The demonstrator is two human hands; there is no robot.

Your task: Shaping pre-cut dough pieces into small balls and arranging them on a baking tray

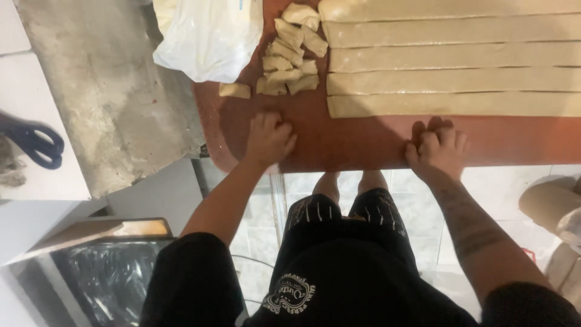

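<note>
My left hand (pixel 269 138) rests knuckles down on the reddish-brown table (pixel 363 142) near its front edge, fingers curled, holding nothing. My right hand (pixel 439 151) rests the same way further right, fingers folded at the edge. Just beyond my hands lie several long pale dough strips (pixel 454 82) running side by side across the table. A pile of small cut dough pieces (pixel 290 54) sits above my left hand, with one single piece (pixel 235 90) apart to the left.
A white plastic bag (pixel 209 36) lies at the table's left end. A worn grey slab (pixel 109 97) adjoins on the left, with blue-handled scissors (pixel 33 142) on a white surface. A bin with a black liner (pixel 109 272) stands below left.
</note>
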